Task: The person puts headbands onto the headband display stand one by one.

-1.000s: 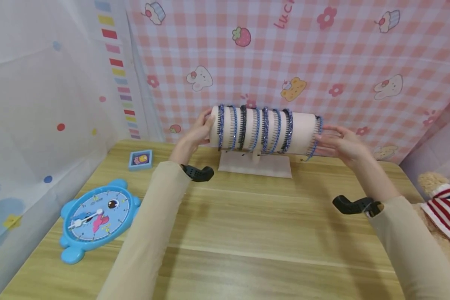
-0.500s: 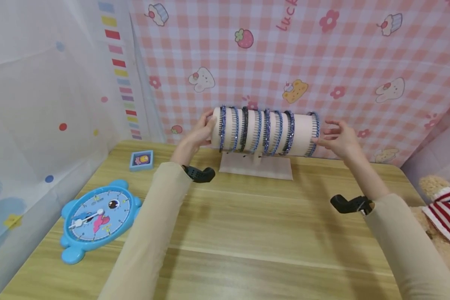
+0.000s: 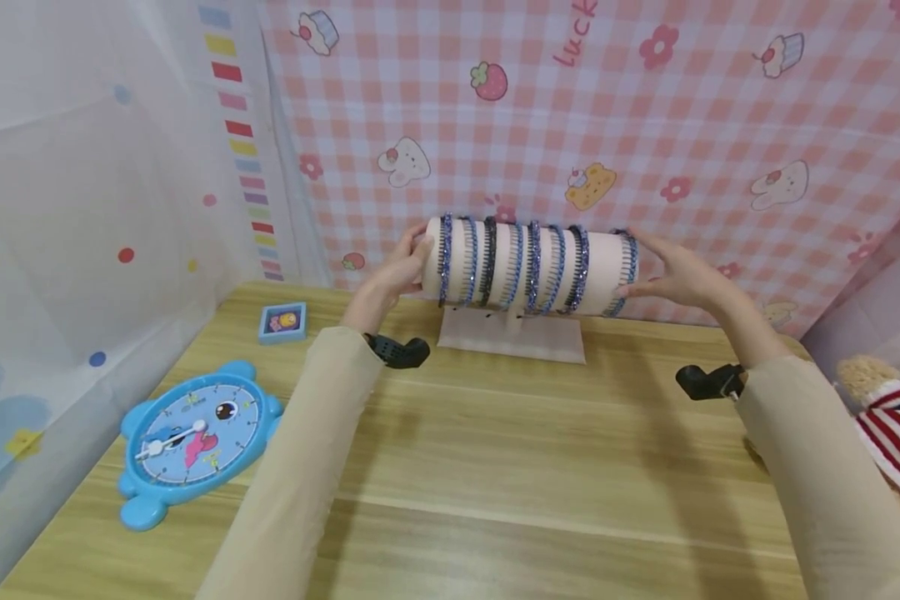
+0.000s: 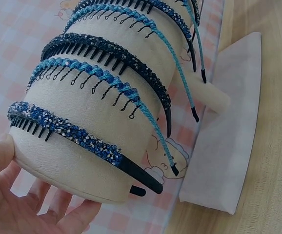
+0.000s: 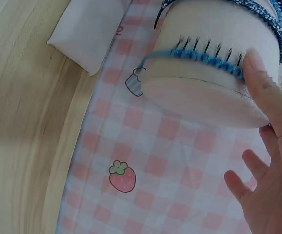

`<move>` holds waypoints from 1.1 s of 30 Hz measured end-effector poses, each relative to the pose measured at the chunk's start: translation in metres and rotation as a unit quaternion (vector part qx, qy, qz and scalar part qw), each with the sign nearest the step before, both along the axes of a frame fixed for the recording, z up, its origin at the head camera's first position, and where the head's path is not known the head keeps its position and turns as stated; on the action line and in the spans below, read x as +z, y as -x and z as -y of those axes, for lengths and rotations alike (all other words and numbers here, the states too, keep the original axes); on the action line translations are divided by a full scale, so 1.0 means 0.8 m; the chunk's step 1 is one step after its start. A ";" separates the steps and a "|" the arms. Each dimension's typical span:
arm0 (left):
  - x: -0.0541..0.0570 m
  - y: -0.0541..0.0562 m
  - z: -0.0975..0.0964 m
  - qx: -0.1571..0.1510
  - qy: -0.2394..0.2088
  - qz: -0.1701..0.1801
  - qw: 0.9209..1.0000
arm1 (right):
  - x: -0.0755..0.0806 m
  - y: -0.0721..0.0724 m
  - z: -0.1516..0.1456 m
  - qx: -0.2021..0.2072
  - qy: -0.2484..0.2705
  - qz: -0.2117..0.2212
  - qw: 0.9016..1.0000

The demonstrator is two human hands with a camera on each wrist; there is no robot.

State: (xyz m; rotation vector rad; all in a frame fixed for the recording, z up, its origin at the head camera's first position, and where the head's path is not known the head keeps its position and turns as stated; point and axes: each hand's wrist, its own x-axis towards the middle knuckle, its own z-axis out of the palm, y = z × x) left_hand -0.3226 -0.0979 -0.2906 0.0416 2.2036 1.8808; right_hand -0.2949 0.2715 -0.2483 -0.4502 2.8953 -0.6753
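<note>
A pale cylindrical headband stand (image 3: 602, 275) stands at the back of the table on its flat base (image 3: 540, 337). My left hand (image 3: 392, 275) holds the cylinder's left end, thumb in front. In the left wrist view the fingers reach past the end's rim, beside a glittery headband (image 4: 65, 129). At the opposite end, my right hand (image 3: 682, 275) has its thumb and index finger on a blue braided toothed headband (image 5: 204, 58). Its other fingers are loosely bent below in the right wrist view. Several more blue and black headbands (image 3: 535, 267) hang spaced along the cylinder.
A blue toy clock (image 3: 198, 429) and a small blue framed picture (image 3: 282, 322) lie on the left of the wooden table (image 3: 525, 467). A plush toy (image 3: 892, 433) in striped clothing sits at the right edge. Pink checked cloth (image 3: 435, 117) hangs behind.
The blue headband at the right end has gone from slanted to nearly upright round the cylinder. My right hand drew back slightly, then came onto it again. The left hand stays put.
</note>
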 end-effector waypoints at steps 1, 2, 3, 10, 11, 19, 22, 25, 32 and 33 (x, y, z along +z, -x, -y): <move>0.000 0.000 0.000 0.000 0.000 0.000 1.000 | 0.001 0.001 0.002 0.001 -0.007 0.000 1.000; 0.000 0.000 -0.001 0.001 0.001 -0.001 1.000 | 0.002 0.002 0.003 0.001 -0.009 0.000 1.000; 0.000 0.000 -0.001 0.000 0.000 -0.002 1.000 | 0.002 0.002 0.005 0.001 -0.013 -0.001 1.000; 0.000 0.000 0.001 -0.001 0.000 -0.001 1.000 | 0.007 0.010 0.019 0.026 -0.037 -0.021 0.999; 0.000 0.000 0.001 0.000 0.000 -0.001 1.000 | 0.008 0.011 0.020 0.029 -0.039 -0.020 0.999; 0.000 -0.001 0.000 -0.002 -0.002 -0.004 1.000 | 0.014 0.014 0.031 0.050 -0.031 -0.003 0.998; 0.000 -0.002 -0.002 -0.006 -0.001 -0.005 1.000 | 0.015 0.013 0.033 0.060 -0.025 -0.004 0.998; 0.000 -0.003 -0.002 -0.007 -0.001 -0.004 1.000 | 0.014 0.011 0.031 0.058 -0.020 -0.009 0.998; 0.000 -0.003 -0.001 -0.002 -0.002 -0.004 1.000 | 0.003 0.002 0.019 0.047 0.007 -0.043 0.998; -0.001 -0.003 0.000 -0.002 -0.001 -0.005 1.000 | 0.000 0.001 0.017 0.047 0.016 -0.050 0.998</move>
